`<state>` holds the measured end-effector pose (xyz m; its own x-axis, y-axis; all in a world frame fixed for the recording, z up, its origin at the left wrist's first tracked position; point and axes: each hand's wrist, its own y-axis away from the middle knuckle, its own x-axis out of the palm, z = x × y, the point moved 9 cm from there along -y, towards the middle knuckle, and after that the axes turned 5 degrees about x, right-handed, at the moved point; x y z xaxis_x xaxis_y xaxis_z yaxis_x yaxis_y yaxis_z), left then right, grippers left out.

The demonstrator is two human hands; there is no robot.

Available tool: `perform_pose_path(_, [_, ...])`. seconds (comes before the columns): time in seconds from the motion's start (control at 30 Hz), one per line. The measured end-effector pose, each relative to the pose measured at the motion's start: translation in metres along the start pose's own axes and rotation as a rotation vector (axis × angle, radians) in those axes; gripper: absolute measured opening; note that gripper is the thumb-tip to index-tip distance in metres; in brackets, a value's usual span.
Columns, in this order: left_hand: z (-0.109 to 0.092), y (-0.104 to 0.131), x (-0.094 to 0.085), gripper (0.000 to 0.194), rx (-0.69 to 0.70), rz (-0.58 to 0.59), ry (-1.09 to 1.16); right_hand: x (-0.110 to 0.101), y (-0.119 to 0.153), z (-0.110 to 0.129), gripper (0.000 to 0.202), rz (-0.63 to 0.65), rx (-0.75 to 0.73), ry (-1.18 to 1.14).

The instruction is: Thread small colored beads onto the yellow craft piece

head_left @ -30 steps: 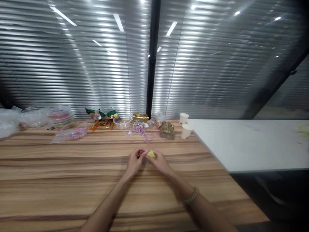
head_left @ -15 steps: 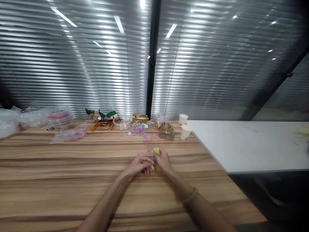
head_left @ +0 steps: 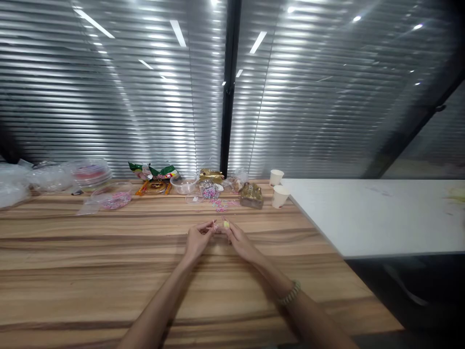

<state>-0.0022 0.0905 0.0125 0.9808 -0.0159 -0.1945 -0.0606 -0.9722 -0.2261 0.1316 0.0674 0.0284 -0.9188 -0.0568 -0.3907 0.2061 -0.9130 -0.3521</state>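
Closed blinds [head_left: 145, 97] back a wooden table [head_left: 90, 271] with cups [head_left: 280, 197] and wrappers at its far edge. Both hands have risen from half a second ago: the left hand [head_left: 196, 241] now pinches a small pink piece [head_left: 215, 226], fingertips together. The right hand [head_left: 240, 244] pinches a yellow bit [head_left: 226, 224] just beside it, over mid-table.

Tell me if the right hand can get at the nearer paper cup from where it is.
Probably yes: the right hand pinches a small yellow piece, and only bare wooden table lies between it and the nearer paper cup.
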Motion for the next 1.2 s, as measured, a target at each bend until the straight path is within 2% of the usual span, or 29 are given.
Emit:
perform_pose_path(0.1, [-0.009, 0.0, 0.002, 0.032, 0.136, 0.021, -0.091, -0.001, -0.001, 0.002, 0.029, -0.008, -0.035, 0.079])
perform_pose_path(0.17, [-0.011, 0.001, 0.007, 0.034, 0.166, 0.067, -0.084, -0.001, -0.001, 0.004, 0.025, -0.003, -0.063, 0.119])
perform_pose_path(0.37, [-0.01, 0.005, 0.021, 0.038, 0.143, 0.191, 0.036, -0.009, 0.0, 0.012, 0.018, -0.059, -0.102, 0.112])
perform_pose_path(0.6, [-0.005, 0.003, 0.022, 0.034, 0.101, 0.194, 0.081, -0.013, 0.004, 0.019, 0.011, -0.098, -0.152, 0.042])
perform_pose_path(0.73, [-0.007, 0.004, 0.026, 0.034, 0.061, 0.232, 0.124, -0.019, 0.004, 0.014, 0.008, -0.167, -0.089, -0.041])
perform_pose_path(0.83, [-0.011, 0.007, 0.032, 0.027, 0.067, 0.29, 0.075, -0.022, 0.005, 0.004, 0.007, -0.237, 0.01, -0.099])
perform_pose_path(1.03, [-0.027, 0.014, 0.039, 0.036, 0.191, 0.289, -0.106, -0.036, 0.007, -0.018, 0.016, -0.423, 0.169, -0.124])
perform_pose_path(1.2, [-0.069, 0.033, 0.044, 0.02, 0.493, 0.253, -0.218, -0.043, 0.005, -0.031, 0.023, -0.487, 0.228, -0.147])
